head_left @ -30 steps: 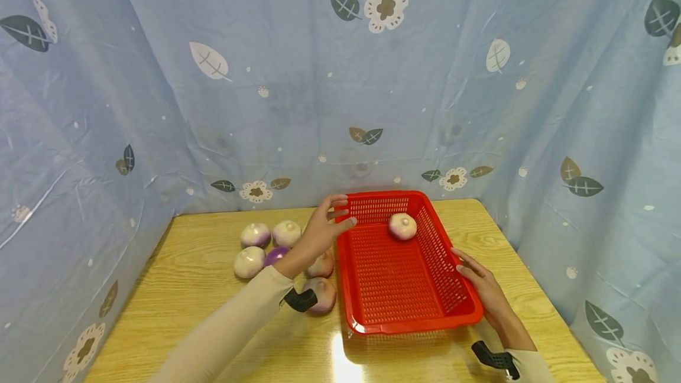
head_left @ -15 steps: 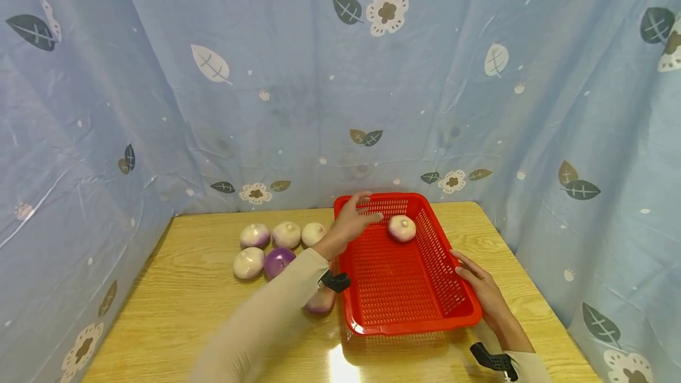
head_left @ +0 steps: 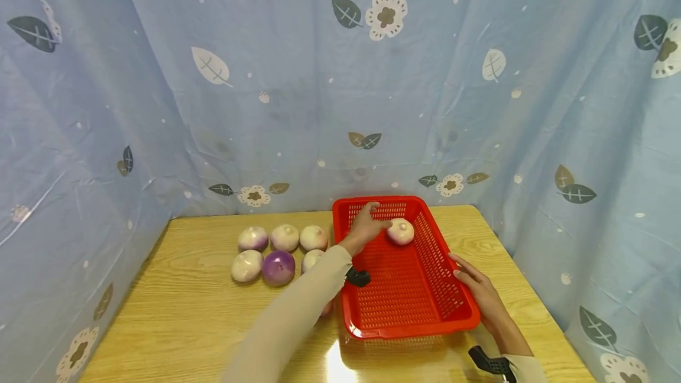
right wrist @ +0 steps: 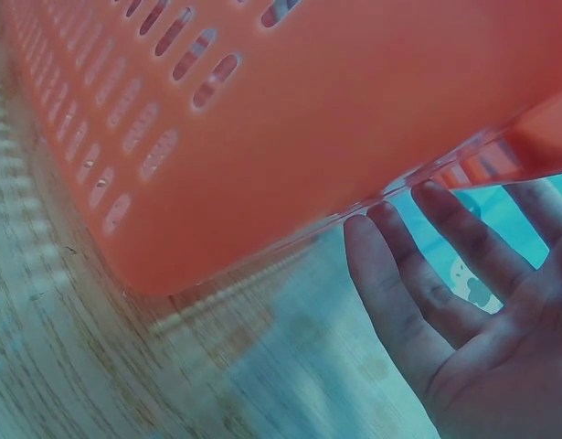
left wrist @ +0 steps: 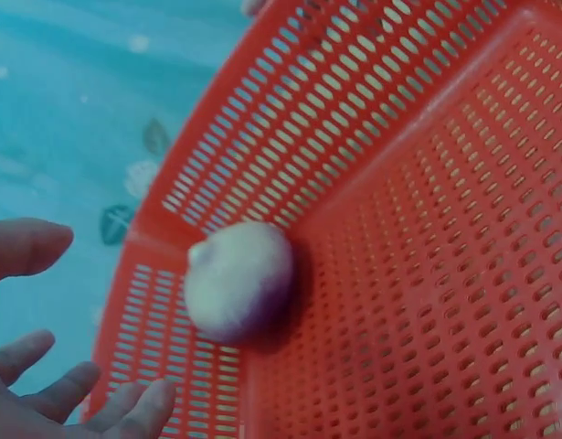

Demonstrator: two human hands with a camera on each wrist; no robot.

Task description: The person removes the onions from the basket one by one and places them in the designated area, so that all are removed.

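Left hand, fingers spread, reaches a pale round onion inside the red perforated plastic basket. Right hand lies flat against its outer wall, fingers straight.

Light wooden table is sitting inside a blue leaf-and-flower printed curtain backdrop. Six round onions are lying in a cluster left of centre: five pale white-purple ones, one solid purple onion.
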